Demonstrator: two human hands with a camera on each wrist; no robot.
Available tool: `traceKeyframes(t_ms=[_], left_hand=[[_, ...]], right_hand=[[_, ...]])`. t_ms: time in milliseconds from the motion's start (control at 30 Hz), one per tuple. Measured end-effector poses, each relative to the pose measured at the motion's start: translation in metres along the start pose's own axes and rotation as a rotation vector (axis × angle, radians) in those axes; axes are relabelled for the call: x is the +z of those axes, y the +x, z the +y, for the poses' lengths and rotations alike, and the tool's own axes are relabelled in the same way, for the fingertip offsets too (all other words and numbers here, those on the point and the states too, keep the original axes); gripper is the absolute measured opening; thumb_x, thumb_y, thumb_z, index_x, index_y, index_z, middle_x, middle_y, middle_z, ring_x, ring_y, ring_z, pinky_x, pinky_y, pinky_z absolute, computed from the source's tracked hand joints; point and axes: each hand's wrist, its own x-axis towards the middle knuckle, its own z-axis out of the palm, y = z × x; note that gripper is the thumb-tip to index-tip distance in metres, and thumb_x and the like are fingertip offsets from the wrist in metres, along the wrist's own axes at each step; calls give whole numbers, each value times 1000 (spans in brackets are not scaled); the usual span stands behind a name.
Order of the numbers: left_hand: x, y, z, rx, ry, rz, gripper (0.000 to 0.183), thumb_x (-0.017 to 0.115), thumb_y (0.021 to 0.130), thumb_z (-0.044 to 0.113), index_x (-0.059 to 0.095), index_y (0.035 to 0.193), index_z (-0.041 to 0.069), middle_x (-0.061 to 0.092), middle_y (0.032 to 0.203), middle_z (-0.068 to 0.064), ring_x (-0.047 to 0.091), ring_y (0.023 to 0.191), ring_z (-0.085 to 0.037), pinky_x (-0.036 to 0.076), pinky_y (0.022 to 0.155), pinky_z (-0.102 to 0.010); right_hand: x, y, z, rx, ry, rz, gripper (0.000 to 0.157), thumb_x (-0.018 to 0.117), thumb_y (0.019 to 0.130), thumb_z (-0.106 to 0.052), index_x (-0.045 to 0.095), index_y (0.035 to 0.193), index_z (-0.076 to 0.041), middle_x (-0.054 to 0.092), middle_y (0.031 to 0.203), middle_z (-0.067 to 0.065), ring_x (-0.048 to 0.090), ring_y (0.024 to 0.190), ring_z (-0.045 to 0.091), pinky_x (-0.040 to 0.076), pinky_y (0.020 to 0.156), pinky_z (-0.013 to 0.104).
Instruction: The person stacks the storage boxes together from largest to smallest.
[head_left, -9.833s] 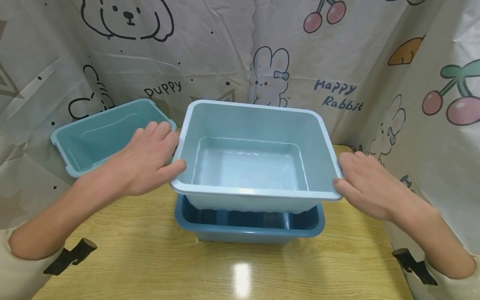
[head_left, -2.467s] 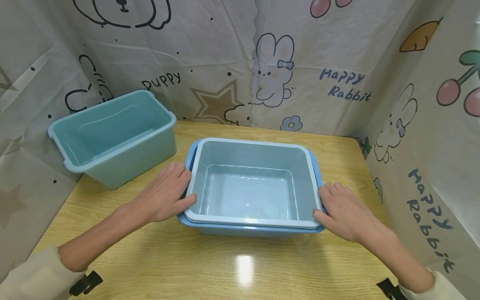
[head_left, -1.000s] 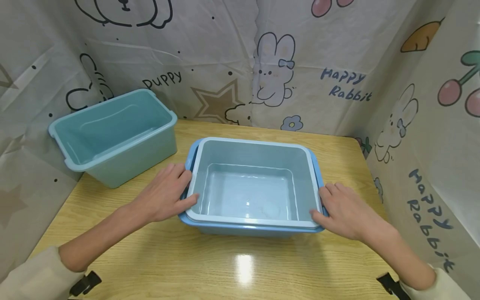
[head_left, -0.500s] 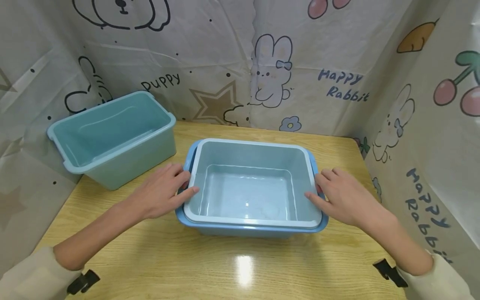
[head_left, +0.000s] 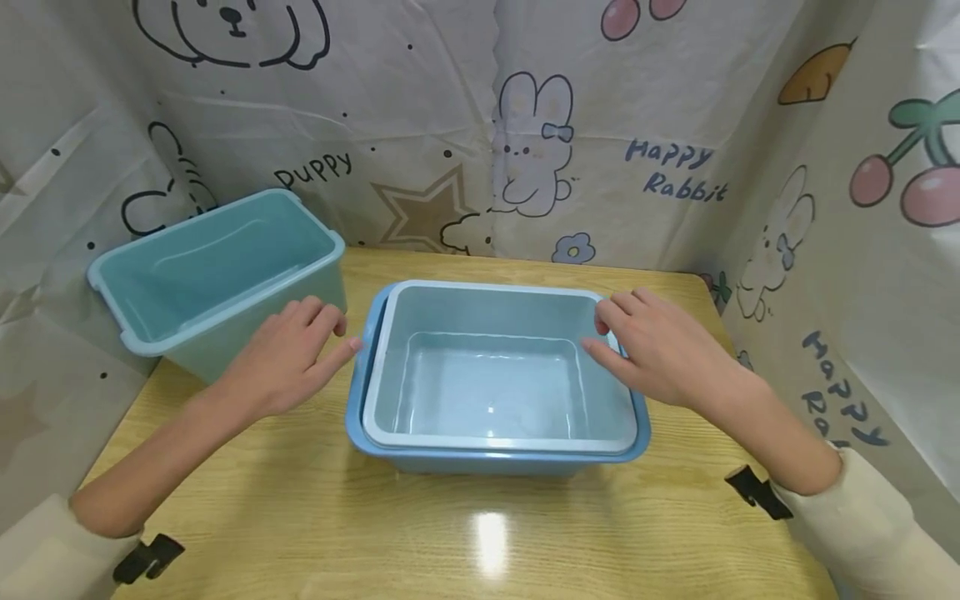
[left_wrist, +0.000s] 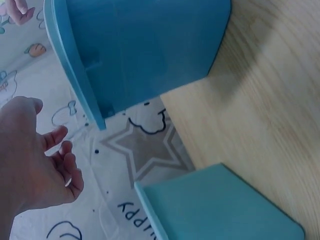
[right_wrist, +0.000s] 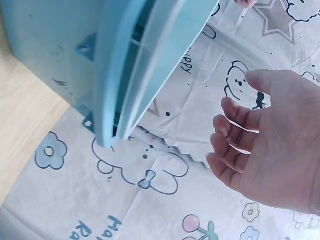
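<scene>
A light blue plastic bin (head_left: 495, 442) sits nested inside a darker blue bin (head_left: 487, 465) in the middle of the table. My left hand (head_left: 288, 358) hovers off their left end, its fingers loosely bent and holding nothing. In the left wrist view there is a gap between that hand (left_wrist: 35, 155) and the blue bin's wall (left_wrist: 145, 45). Over the right end of the bins is my right hand (head_left: 656, 346), relaxed and holding nothing. The right wrist view shows this hand (right_wrist: 270, 135) apart from the two rims, the inner bin's rim (right_wrist: 150, 75) standing slightly above the outer one.
A teal bin (head_left: 262, 317) stands at the table's back left, partly behind my left hand. The wooden table (head_left: 375, 533) extends in front of the nested bins. A patterned cloth (head_left: 420, 100) hangs around the back and sides.
Earlier both hands lowered the light blue bin into the darker one and held it there. Since then they have let go, the left moving leftward and the right rising.
</scene>
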Motion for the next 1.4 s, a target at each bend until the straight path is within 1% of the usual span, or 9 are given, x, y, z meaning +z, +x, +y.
traceKeyframes(t_ms=[133, 367, 500, 733, 867, 967, 1067, 1233, 1400], left_hand=[[-8, 1, -11, -18, 16, 41, 31, 52, 102, 33, 57, 106, 3, 54, 106, -15, 48, 94, -32, 40, 79, -51], [-23, -1, -32, -74, 39, 104, 36, 53, 102, 29, 53, 112, -5, 51, 106, -23, 45, 92, -40, 38, 74, -54], [-30, -4, -41, -119, 25, 102, 39, 50, 103, 31, 51, 113, -7, 50, 109, -26, 44, 95, -43, 37, 75, -57], [-38, -6, -56, -170, 12, 90, 47, 43, 105, 35, 49, 115, -11, 48, 113, -31, 43, 97, -47, 36, 78, -60], [-39, -8, -63, -189, 13, 77, 50, 43, 105, 36, 49, 117, -12, 47, 116, -33, 43, 100, -49, 36, 80, -61], [-37, -10, -68, -203, 17, 65, 52, 42, 105, 37, 49, 118, -13, 47, 116, -33, 42, 100, -49, 36, 79, -62], [-36, -13, -74, -216, 17, 61, 53, 42, 105, 37, 48, 119, -14, 46, 115, -35, 42, 100, -50, 36, 79, -63], [-38, -18, -86, -247, 10, 64, 56, 43, 105, 38, 47, 119, -16, 46, 113, -35, 41, 101, -52, 35, 79, -65], [-40, -23, -99, -289, 8, 38, 60, 43, 104, 39, 46, 120, -19, 44, 116, -38, 41, 104, -55, 35, 79, -67]], right_hand=[[-5, 13, -2, -9, 10, -5, 29, 57, 99, -34, 60, 100, -5, 58, 92, 8, 54, 88, 28, 44, 78, 42], [-9, 32, -3, -66, -11, -5, 29, 56, 100, -32, 62, 102, -5, 59, 99, 9, 54, 94, 30, 44, 84, 43], [-11, 42, -5, -92, -19, -13, 30, 54, 101, -34, 63, 104, -5, 60, 99, 8, 54, 93, 28, 44, 83, 42], [-13, 60, -5, -58, 18, -63, 34, 51, 102, -38, 63, 109, -7, 60, 105, 8, 52, 97, 28, 43, 87, 43], [-11, 74, -7, -49, 41, -102, 36, 48, 103, -41, 63, 111, -10, 60, 108, 6, 52, 98, 26, 42, 88, 42], [-7, 85, -9, -34, 63, -130, 37, 45, 104, -43, 62, 112, -11, 60, 110, 5, 52, 101, 26, 42, 88, 42], [-4, 96, -11, -29, 64, -146, 37, 44, 104, -43, 62, 112, -12, 61, 112, 5, 52, 104, 26, 42, 89, 42], [2, 115, -15, -47, 61, -162, 35, 44, 105, -42, 61, 112, -12, 60, 109, 3, 53, 106, 26, 41, 90, 41], [8, 130, -14, -32, 62, -194, 36, 43, 105, -42, 61, 113, -12, 60, 111, 3, 52, 111, 26, 41, 92, 40]])
